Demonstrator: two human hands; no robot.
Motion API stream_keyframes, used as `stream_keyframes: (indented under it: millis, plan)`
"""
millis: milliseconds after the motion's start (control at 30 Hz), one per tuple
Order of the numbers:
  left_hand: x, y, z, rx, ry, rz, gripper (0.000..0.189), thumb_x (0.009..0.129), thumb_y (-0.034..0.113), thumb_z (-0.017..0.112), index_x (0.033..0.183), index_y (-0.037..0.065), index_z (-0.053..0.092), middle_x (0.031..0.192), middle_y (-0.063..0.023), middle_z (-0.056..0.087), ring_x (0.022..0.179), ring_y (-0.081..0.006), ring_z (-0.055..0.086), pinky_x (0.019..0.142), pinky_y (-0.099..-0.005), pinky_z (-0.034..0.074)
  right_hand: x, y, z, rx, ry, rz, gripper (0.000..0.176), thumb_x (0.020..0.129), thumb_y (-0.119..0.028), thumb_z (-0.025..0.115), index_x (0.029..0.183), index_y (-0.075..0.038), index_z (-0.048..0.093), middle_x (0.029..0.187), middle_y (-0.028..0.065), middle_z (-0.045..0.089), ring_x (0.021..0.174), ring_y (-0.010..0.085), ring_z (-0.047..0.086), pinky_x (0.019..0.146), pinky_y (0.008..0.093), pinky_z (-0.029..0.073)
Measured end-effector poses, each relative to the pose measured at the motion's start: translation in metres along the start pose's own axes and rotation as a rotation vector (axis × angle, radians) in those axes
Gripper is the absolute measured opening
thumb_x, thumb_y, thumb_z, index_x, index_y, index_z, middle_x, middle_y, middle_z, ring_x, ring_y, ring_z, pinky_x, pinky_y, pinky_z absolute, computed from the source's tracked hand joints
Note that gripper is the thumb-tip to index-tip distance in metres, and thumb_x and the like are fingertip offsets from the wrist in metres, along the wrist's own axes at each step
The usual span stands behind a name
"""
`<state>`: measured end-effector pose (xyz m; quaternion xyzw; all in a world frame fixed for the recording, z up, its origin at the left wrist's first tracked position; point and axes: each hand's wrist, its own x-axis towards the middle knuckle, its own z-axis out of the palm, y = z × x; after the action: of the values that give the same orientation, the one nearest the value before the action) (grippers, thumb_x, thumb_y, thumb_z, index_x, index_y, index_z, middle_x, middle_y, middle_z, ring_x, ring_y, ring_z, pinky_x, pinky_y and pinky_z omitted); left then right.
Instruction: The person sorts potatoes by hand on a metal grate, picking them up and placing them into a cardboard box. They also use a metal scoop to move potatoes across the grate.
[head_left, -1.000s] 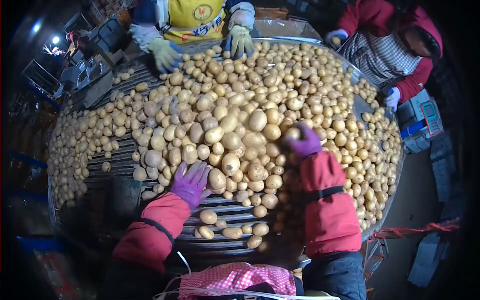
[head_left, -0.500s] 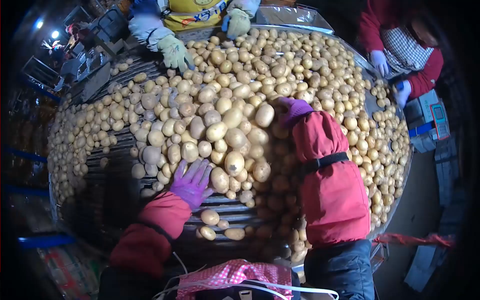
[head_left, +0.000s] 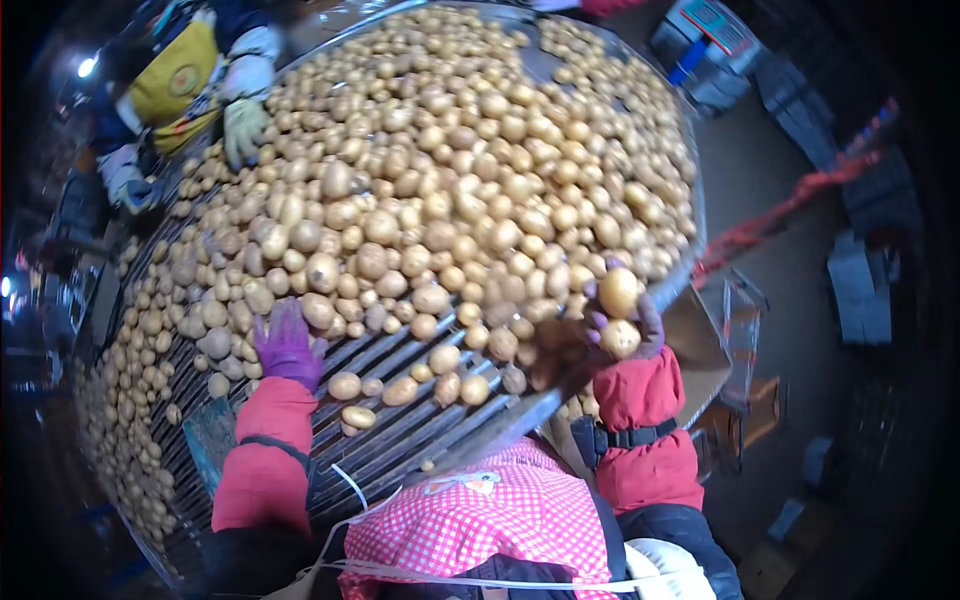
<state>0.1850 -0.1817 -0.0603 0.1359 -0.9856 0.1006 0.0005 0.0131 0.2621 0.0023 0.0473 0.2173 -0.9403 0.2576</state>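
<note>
Many pale brown potatoes point(head_left: 420, 200) cover a slatted sorting table point(head_left: 405, 445). My left hand point(head_left: 287, 340), in a purple glove, rests flat with fingers apart against the near side of the pile. At the table's near right edge, my right hand point(head_left: 652, 325) is gloved too and turned up, its fingers curled around two potatoes. One potato point(head_left: 618, 292) sits above the other potato point(head_left: 620, 338) in that grip. Several loose potatoes point(head_left: 445, 358) lie on the bare slats between my hands.
A raised metal rim point(head_left: 535, 412) borders the table. Beside my right forearm stands an open cardboard box point(head_left: 705, 350). A co-worker's gloved hand point(head_left: 243, 130) touches the pile at upper left. Red strapping point(head_left: 790, 205) stretches off to the right, near a scale with a red-framed display point(head_left: 718, 25).
The view has swung right. My right hand has come from deep in the pile to the near right edge and now holds two potatoes. My left hand stays spread against the pile.
</note>
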Motion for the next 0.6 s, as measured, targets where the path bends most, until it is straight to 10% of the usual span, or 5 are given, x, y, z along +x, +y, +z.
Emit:
stream_keyframes:
  millis: [133, 267, 433, 600]
  plan:
    - [-0.004, -0.005, 0.003, 0.045, 0.074, 0.058, 0.081, 0.081, 0.042, 0.066, 0.145, 0.003, 0.036, 0.15, -0.0135, 0.036, 0.141, -0.0285, 0.03, 0.118, -0.0567, 0.009, -0.112, -0.049, -0.076, -0.161, 0.26, -0.062, 0.057, 0.094, -0.048, 0.052, 0.135, -0.008, 0.046, 0.099, 0.0147, 0.062, 0.07, 0.0243, 0.059, 0.058, 0.0402, 0.051]
    - [-0.004, -0.005, 0.001, -0.03, 0.064, 0.043, 0.079, 0.082, 0.045, 0.063, 0.143, 0.002, 0.039, 0.15, -0.0153, 0.037, 0.141, -0.0298, 0.03, 0.116, -0.0588, 0.011, -0.147, -0.061, -0.208, -1.372, 0.742, -0.459, 0.048, 0.094, -0.013, 0.059, 0.138, -0.001, 0.045, 0.13, 0.0165, 0.055, 0.118, 0.0267, 0.054, 0.101, 0.0367, 0.044]
    - [-0.005, -0.008, 0.006, -0.003, 0.078, 0.026, 0.077, 0.079, 0.042, 0.067, 0.142, 0.006, 0.041, 0.144, -0.0121, 0.043, 0.139, -0.027, 0.034, 0.116, -0.056, 0.013, -0.04, -0.009, -0.05, -1.509, 0.308, -0.489, 0.049, 0.086, -0.007, 0.064, 0.134, -0.002, 0.051, 0.133, 0.014, 0.054, 0.123, 0.0245, 0.052, 0.104, 0.037, 0.041]
    - [-0.006, -0.01, -0.005, -0.016, 0.122, 0.072, 0.075, 0.08, 0.042, 0.065, 0.141, 0.006, 0.043, 0.145, -0.0113, 0.044, 0.139, -0.0261, 0.034, 0.116, -0.0567, 0.014, 0.11, 0.1, 0.062, -2.013, -0.45, -0.524, 0.053, 0.082, -0.031, 0.068, 0.13, -0.012, 0.056, 0.133, 0.0195, 0.053, 0.117, 0.0377, 0.054, 0.1, 0.0449, 0.044]
